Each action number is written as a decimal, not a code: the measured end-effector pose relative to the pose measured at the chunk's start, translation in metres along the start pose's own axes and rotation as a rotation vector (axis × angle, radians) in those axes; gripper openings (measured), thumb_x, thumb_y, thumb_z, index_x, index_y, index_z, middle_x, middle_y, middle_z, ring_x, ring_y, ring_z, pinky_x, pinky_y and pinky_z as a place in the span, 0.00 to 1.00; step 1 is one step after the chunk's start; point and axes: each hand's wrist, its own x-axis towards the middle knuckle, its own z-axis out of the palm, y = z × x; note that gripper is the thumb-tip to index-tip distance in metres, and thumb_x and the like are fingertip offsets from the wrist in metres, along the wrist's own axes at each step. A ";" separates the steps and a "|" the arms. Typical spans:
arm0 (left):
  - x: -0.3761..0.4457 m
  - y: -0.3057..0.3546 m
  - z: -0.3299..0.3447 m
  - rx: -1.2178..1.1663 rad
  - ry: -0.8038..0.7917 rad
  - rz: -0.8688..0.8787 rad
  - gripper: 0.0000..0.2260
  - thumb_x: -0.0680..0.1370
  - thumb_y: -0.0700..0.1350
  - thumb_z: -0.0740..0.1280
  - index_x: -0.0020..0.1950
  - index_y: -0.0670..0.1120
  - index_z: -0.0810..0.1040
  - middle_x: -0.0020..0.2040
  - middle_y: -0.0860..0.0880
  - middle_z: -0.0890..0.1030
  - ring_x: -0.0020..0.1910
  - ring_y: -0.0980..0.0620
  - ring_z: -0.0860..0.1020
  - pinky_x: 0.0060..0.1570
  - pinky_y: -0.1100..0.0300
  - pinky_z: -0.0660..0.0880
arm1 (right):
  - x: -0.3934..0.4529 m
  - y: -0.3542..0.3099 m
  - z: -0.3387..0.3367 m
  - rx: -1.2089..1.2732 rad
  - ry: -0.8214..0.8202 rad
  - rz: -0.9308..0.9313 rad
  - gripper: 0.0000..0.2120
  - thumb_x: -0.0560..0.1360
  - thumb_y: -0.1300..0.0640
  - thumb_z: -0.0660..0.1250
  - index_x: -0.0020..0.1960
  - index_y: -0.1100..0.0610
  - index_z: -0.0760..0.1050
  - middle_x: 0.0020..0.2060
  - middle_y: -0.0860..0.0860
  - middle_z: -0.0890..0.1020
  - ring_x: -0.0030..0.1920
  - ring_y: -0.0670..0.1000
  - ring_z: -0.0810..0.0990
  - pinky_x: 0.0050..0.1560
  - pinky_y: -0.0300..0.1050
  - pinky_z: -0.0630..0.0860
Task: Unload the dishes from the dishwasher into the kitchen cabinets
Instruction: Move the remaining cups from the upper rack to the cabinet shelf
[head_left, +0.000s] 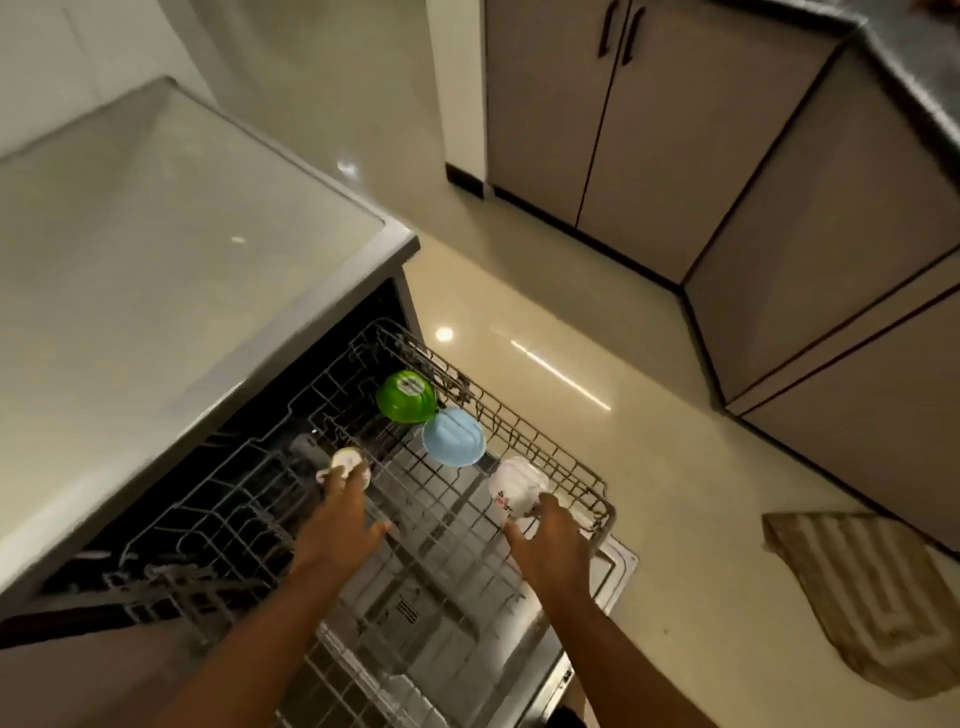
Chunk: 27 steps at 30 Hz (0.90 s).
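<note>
The dishwasher's wire rack (558, 457) is pulled out over the open door. A green bowl (406, 396) and a light blue bowl (453, 435) sit upside down near its far side. My left hand (340, 525) reaches to a small white cup (347, 460) in the rack's middle, fingertips on it. My right hand (550, 540) grips a white mug (517, 486) with red print at the rack's right side. Motion blur hides the exact finger positions of my left hand.
A pale countertop (156, 270) lies over the dishwasher at left. Closed grey cabinets (649, 130) with dark handles stand across the glossy floor (571, 338). More cabinet fronts (841, 312) run along the right. A striped floor mat (862, 587) lies at right.
</note>
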 end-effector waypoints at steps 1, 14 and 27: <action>0.016 -0.002 0.010 0.025 -0.017 -0.025 0.39 0.76 0.55 0.70 0.79 0.52 0.52 0.80 0.49 0.47 0.74 0.41 0.63 0.63 0.46 0.73 | 0.013 0.004 0.011 -0.011 0.013 0.025 0.26 0.74 0.42 0.70 0.67 0.54 0.71 0.61 0.51 0.78 0.62 0.51 0.76 0.60 0.48 0.76; 0.082 -0.030 0.044 0.054 0.208 -0.131 0.36 0.71 0.47 0.77 0.76 0.47 0.65 0.74 0.44 0.66 0.69 0.39 0.63 0.58 0.41 0.73 | 0.067 0.032 0.072 -0.224 0.154 0.080 0.45 0.67 0.26 0.65 0.71 0.57 0.68 0.62 0.54 0.78 0.64 0.56 0.74 0.63 0.52 0.70; 0.057 -0.038 0.043 -0.021 0.445 -0.035 0.29 0.70 0.40 0.76 0.69 0.49 0.71 0.66 0.44 0.76 0.64 0.40 0.75 0.64 0.43 0.60 | 0.050 0.030 0.075 -0.046 0.249 0.009 0.49 0.62 0.33 0.76 0.75 0.55 0.65 0.66 0.53 0.76 0.68 0.54 0.73 0.67 0.57 0.67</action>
